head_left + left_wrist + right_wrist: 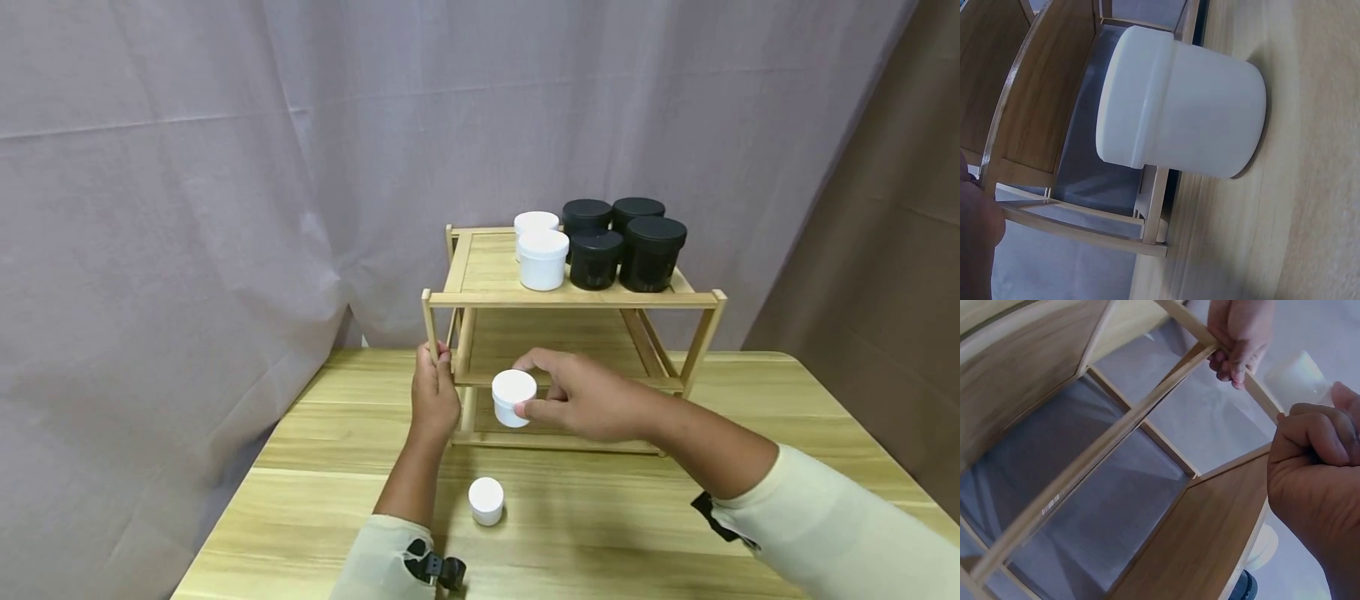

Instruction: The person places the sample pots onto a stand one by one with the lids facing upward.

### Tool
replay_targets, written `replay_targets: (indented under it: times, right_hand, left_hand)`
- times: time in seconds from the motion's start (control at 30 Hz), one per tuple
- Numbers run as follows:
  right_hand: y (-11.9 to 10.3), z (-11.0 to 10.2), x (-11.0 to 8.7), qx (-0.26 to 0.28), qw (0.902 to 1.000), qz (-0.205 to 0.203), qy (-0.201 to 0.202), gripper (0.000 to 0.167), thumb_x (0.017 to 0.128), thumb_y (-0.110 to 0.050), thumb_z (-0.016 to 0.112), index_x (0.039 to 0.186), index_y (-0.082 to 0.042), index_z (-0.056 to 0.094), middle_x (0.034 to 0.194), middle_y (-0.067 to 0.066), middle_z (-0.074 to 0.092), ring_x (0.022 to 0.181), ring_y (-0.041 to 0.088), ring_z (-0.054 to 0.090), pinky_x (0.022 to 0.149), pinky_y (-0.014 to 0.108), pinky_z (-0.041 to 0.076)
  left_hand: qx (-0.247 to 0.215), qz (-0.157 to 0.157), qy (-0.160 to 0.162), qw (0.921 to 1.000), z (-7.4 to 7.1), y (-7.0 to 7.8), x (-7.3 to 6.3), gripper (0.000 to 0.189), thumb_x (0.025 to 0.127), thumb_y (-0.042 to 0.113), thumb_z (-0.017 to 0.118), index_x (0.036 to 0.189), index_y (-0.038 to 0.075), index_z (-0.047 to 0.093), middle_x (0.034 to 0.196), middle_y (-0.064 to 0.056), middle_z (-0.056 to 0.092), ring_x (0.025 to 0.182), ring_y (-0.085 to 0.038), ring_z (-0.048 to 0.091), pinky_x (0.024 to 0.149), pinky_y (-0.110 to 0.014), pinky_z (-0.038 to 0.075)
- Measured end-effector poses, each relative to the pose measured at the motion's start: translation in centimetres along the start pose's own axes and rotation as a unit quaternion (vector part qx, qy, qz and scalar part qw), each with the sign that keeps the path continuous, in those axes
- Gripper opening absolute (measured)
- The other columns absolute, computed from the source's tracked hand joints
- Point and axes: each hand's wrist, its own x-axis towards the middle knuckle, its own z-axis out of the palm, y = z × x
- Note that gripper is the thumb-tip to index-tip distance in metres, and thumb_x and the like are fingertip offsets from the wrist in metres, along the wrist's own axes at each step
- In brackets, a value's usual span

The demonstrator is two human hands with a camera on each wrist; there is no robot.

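Note:
My right hand (527, 387) pinches a small white lidded jar (513, 398) between thumb and fingers, just in front of the lower shelf of a two-tier wooden rack (570, 298). In the right wrist view the curled right hand (1316, 462) fills the right edge, with a blurred white jar (1300, 374) beyond it. My left hand (437, 360) grips the rack's front left post (1254, 390); the left hand (1235, 334) shows there too. A second small white jar (486, 500) stands on the table between my forearms and looms large as the white jar (1179, 112) in the left wrist view.
On the rack's top shelf stand two white jars (542, 258) and several black jars (651, 252). The rack sits on a light wooden table (750, 433) that ends left and right. A grey curtain (225, 167) hangs behind it.

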Motion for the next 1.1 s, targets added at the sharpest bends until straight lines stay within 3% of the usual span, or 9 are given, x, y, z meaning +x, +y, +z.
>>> replay_targets:
  times: [0.3,0.4,0.53,0.67,0.83,1.1]
  right_hand:
    - [-1.4,-2.0,0.3,-0.014,0.9998,0.007,-0.01,0.04,0.106,-0.021,0.074,0.139,-0.005,0.059,0.062,-0.007,0.049,0.053,0.008,0.035,0.049,0.024,0.031]
    - [-1.8,-2.7,0.6,-0.019,0.9998,0.008,-0.007,0.04,0.105,-0.02,0.074,0.139,-0.005,0.06,0.064,-0.006,0.054,0.055,0.009,0.037,0.051,0.025,0.033]
    - [-2.4,-3.6,0.9,-0.016,0.9997,0.017,-0.001,0.039,0.105,-0.02,0.074,0.138,-0.005,0.06,0.078,-0.002,0.071,0.062,0.012,0.046,0.055,0.027,0.038]
    - [-3.5,-4.5,1.2,-0.018,0.9996,0.022,0.004,0.039,0.104,-0.024,0.076,0.136,-0.008,0.063,0.069,-0.003,0.061,0.059,0.011,0.042,0.053,0.027,0.035]
    - [-4.7,-5.4,1.3,-0.017,0.9994,0.015,0.024,0.039,0.103,-0.024,0.078,0.135,-0.008,0.064,0.062,-0.006,0.047,0.056,0.01,0.035,0.051,0.027,0.032]
    - [-6.4,-7.3,2.2,-0.024,0.997,0.027,0.068,0.037,0.101,-0.026,0.08,0.131,-0.01,0.067,0.066,-0.004,0.061,0.056,0.01,0.035,0.052,0.028,0.031]
  left_hand:
    - [-0.003,-0.006,-0.001,1.0,0.1,0.0,0.1,0.016,0.117,0.011,0.044,0.124,-0.001,0.052,0.088,-0.004,0.048,0.077,-0.018,0.046,0.074,-0.03,0.043]
    - [-0.003,-0.01,-0.001,0.9999,0.1,-0.1,0.1,0.016,0.116,0.01,0.044,0.124,-0.001,0.052,0.088,-0.005,0.049,0.078,-0.018,0.047,0.074,-0.03,0.044]
    - [-0.001,-0.007,0.001,1.0,0.1,-0.2,0.0,0.016,0.116,0.01,0.045,0.124,-0.001,0.053,0.088,-0.007,0.05,0.078,-0.018,0.047,0.074,-0.03,0.044]
    - [0.001,0.003,0.007,1.0,0.0,-0.1,0.1,0.014,0.116,0.009,0.046,0.123,-0.001,0.053,0.088,-0.008,0.051,0.077,-0.018,0.047,0.074,-0.03,0.044]
    - [0.0,0.001,0.008,1.0,0.1,-0.1,0.1,0.013,0.116,0.011,0.046,0.122,0.003,0.054,0.088,-0.009,0.053,0.077,-0.017,0.048,0.073,-0.03,0.045]
    - [0.0,0.001,0.008,1.0,0.2,-0.1,0.0,0.014,0.116,0.011,0.047,0.122,0.002,0.055,0.088,-0.013,0.054,0.077,-0.017,0.048,0.072,-0.028,0.044]
